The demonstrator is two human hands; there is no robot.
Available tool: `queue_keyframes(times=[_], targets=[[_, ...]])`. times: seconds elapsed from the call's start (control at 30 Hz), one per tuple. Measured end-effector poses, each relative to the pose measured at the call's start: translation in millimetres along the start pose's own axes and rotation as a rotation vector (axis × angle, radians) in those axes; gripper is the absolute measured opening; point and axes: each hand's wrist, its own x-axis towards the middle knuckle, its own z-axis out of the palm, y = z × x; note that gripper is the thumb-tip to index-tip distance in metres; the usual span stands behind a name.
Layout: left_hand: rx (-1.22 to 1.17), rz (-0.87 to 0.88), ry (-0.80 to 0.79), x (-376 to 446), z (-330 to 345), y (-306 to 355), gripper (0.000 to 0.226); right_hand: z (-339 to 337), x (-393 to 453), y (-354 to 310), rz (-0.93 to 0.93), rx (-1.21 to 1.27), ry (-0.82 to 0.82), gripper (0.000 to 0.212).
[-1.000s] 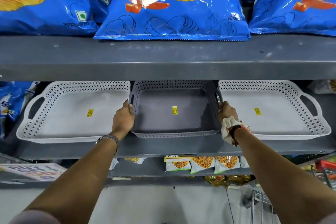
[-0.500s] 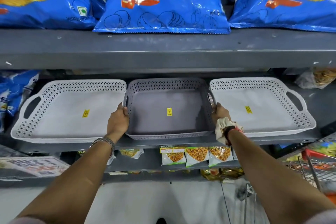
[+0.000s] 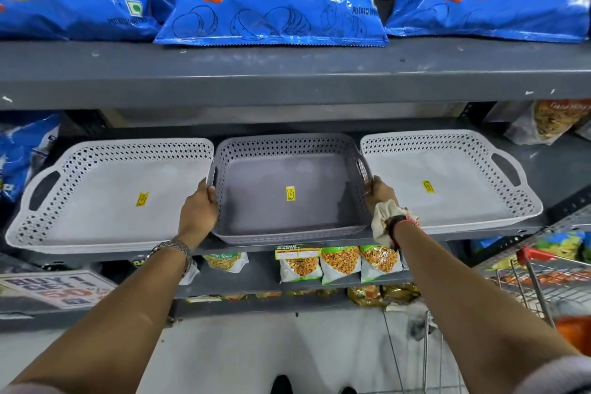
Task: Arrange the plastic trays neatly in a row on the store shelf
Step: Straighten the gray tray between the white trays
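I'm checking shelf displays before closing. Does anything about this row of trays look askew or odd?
Mostly tidy. The grey middle tray, gripped by the left hand and right hand, is darker and deeper than the white left tray and right tray, which angle slightly outward.

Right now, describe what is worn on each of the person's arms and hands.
Both hands are bare, without gloves. The left hand has a silver metal link watch on its wrist. The right hand has a dark band with a bit of red beside it on its wrist, and a crumpled whitish cloth bunched there. Pale pinkish sleeve edges show at the upper arms.
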Motion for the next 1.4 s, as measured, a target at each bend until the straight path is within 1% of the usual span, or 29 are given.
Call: queue_keyframes(times=[0.13,0.23,0.3,0.37,0.5,0.67,0.93,1.1,1.4], targets=[[0.004,0.005,0.001,1.0,1.3,-1.4,0.033,1.6,1.0,-0.3,0.049,0.099,0.009,0.025],[0.018,0.008,0.007,0.7,1.9,-1.7,0.033,1.6,2.1,0.0,0.061,0.108,-0.011,0.02],[0.023,0.007,0.009,0.7,2.3,-1.5,0.033,1.7,2.2,0.0,0.057,0.112,-0.002,0.022],[0.019,0.003,0.005,0.8,2.4,-1.8,0.033,2.3,2.1,0.1,0.057,0.101,0.001,0.025],[0.018,0.006,0.01,0.8,2.2,-2.4,0.035,1.9,3.4,0.3,0.053,0.063,-0.007,0.022],[0.024,0.018,0.013,0.5,1.2,-0.8,0.034,2.4,3.1,0.5,0.021,-0.025,0.006,0.028],[0.03,0.012,-0.002,1.1,0.3,-1.1,0.034,3.5,5.1,0.1,-0.017,-0.042,0.024,0.028],[0.035,0.02,-0.019,1.6,-0.2,-2.1,0.036,4.2,7.7,-0.6,-0.008,-0.052,0.017,0.029],[0.057,0.018,-0.048,1.5,-1.9,-2.2,0.027,2.4,6.9,-1.1,-0.016,-0.093,-0.012,0.031]])
